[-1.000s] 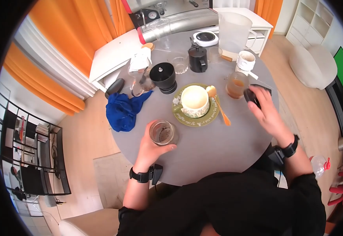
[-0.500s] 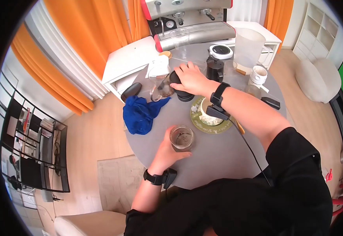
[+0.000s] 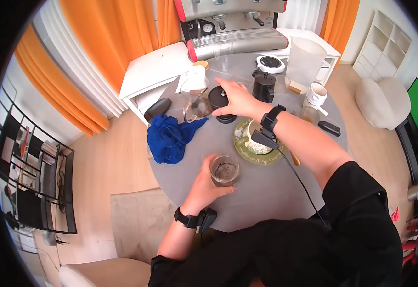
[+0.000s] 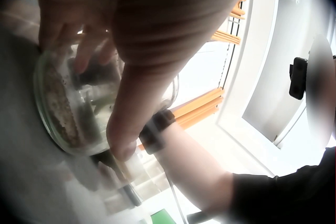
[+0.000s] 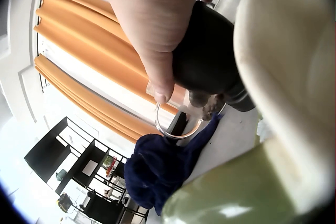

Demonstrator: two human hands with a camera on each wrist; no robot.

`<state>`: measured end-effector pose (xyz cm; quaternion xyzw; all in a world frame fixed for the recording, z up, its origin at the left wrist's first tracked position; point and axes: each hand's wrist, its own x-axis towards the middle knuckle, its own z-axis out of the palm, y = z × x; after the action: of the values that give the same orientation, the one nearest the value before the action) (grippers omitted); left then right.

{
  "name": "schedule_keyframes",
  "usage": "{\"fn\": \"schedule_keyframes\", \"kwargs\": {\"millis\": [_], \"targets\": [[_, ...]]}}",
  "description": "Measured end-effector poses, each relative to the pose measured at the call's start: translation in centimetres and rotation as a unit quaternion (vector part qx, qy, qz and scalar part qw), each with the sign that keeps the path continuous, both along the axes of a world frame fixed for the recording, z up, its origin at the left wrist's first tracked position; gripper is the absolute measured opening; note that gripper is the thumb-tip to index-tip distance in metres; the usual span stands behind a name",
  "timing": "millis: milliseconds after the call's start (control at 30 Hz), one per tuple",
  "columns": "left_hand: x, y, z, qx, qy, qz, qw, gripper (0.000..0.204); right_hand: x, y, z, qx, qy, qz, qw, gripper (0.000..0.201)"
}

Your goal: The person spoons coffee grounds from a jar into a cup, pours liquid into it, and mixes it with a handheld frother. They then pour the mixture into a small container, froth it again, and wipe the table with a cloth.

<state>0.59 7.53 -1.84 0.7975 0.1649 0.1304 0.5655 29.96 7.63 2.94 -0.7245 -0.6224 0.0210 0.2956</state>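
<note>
My left hand [image 3: 203, 189] curls round a glass jar [image 3: 225, 173] near the table's front left, thumb on its right side. Dark specks cling inside; the left wrist view shows brownish residue across its bottom. Farther back, my right hand [image 3: 243, 100] reaches across to a black coffee grinder [image 3: 215, 97] with a small metal knob on top. Thumb and fingers spread round its upper part; in the right wrist view the thumb lies along the black body. Under my right wrist, a pale cup [image 3: 258, 147] stands on a green plate [image 3: 245, 152], partly hidden.
A blue cloth [image 3: 169, 138] and a glass pot [image 3: 198, 109] lie left of the grinder. Behind stand a black kettle [image 3: 264, 86], a white scale [image 3: 270, 63] and a large translucent pitcher [image 3: 305, 60]. At right are a white cup [image 3: 316, 94] and a glass [image 3: 309, 115].
My right hand has swung from the table's right side to the grinder, bringing a black object onto its top, and its fingers have since spread wider. My left hand keeps the jar.
</note>
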Motion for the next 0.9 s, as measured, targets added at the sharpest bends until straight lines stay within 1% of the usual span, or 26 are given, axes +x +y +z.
{"fn": "schedule_keyframes", "kwargs": {"millis": [33,100,133,167,200,233,267,333,367,400,433,467,500,533,567,600,667,700,733,800,833,867,900], "targets": [[0.0,0.0,0.1,0.001,-0.003,-0.002,1.0,0.106,-0.2,-0.3,0.4,0.001,0.002,-0.002,1.0,0.107],[0.1,0.0,-0.5,0.006,-0.011,0.006,1.0,0.105,-0.6,-1.4,1.5,0.011,-0.056,-0.032,0.998,0.117],[0.1,0.0,-0.7,0.009,-0.022,0.015,1.0,0.104,-0.1,-2.4,2.5,0.026,-0.045,-0.022,0.998,0.111],[0.0,-0.1,-0.6,0.008,-0.017,0.007,1.0,0.104,0.0,-4.1,3.4,0.066,-0.032,-0.004,0.997,0.103],[0.0,-0.2,-0.3,0.024,0.0,0.024,0.999,0.104,0.4,-6.3,4.7,0.106,-0.022,0.011,0.994,0.095],[0.0,-0.2,0.0,0.039,0.017,0.039,0.998,0.104,0.3,-9.4,6.3,0.127,-0.017,0.005,0.992,0.083],[-0.1,-0.3,0.2,0.036,0.02,0.024,0.999,0.104,0.1,-13.0,7.6,0.148,-0.013,-0.002,0.989,0.071],[-0.5,0.0,0.6,0.009,-0.013,0.075,0.997,0.1,0.9,-20.1,8.3,0.161,0.059,-0.068,0.983,0.055],[-0.7,0.4,1.3,0.008,-0.011,0.066,0.998,0.1,1.5,-23.4,7.4,0.163,0.116,-0.147,0.969,0.049],[-1.2,0.8,2.1,0.039,-0.048,0.102,0.993,0.098,2.0,-26.4,6.2,0.163,0.173,-0.223,0.945,0.043],[-1.3,0.7,3.0,0.07,-0.085,0.14,0.984,0.096,2.7,-28.9,4.7,0.134,0.174,-0.296,0.93,0.039],[-1.2,0.0,3.7,0.07,-0.081,0.137,0.985,0.096,3.4,-31.0,2.7,0.103,0.175,-0.365,0.909,0.034],[-1.2,-0.7,4.3,0.084,-0.098,0.133,0.983,0.094,4.1,-32.9,0.4,0.102,0.178,-0.366,0.908,0.034],[-1.2,-1.4,4.9,0.1,-0.115,0.132,0.98,0.093,4.8,-34.5,-2.0,0.056,0.081,-0.367,0.925,0.036],[-1.0,-2.7,5.1,0.139,-0.103,0.108,0.979,0.092,5.4,-35.1,-3.7,0.012,-0.018,-0.36,0.933,0.039],[-0.7,-3.7,5.4,0.141,-0.101,0.112,0.978,0.092,5.7,-34.9,-4.4,0.013,-0.016,-0.356,0.934,0.039],[-0.1,-5.3,6.1,0.259,-0.106,-0.007,0.96,0.094,6.2,-34.3,-5.4,-0.014,-0.13,-0.355,0.926,0.046],[-0.2,-5.2,6.4,0.279,-0.075,0.006,0.957,0.094,6.7,-34.3,-5.9,-0.013,-0.129,-0.349,0.928,0.046],[-0.2,-4.7,6.5,0.28,-0.071,0.012,0.957,0.094,7.2,-34.1,-6.4,-0.027,-0.132,-0.345,0.929,0.047],[0.1,-3.6,6.5,0.247,-0.123,0.099,0.956,0.096,8.0,-33.9,-7.2,-0.04,-0.132,-0.331,0.934,0.048],[-0.1,-3.7,7.0,0.293,-0.116,0.094,0.945,0.096,8.5,-34.1,-7.6,-0.02,-0.148,-0.34,0.928,0.046],[-0.3,-4.3,7.4,0.295,-0.112,0.102,0.943,0.096,8.7,-34.1,-7.9,-0.001,-0.164,-0.35,0.922,0.044],[-0.4,-5.2,7.8,0.287,-0.106,0.078,0.949,0.096,8.1,-33.8,-7.1,0.0,-0.162,-0.342,0.926,0.044]]}}
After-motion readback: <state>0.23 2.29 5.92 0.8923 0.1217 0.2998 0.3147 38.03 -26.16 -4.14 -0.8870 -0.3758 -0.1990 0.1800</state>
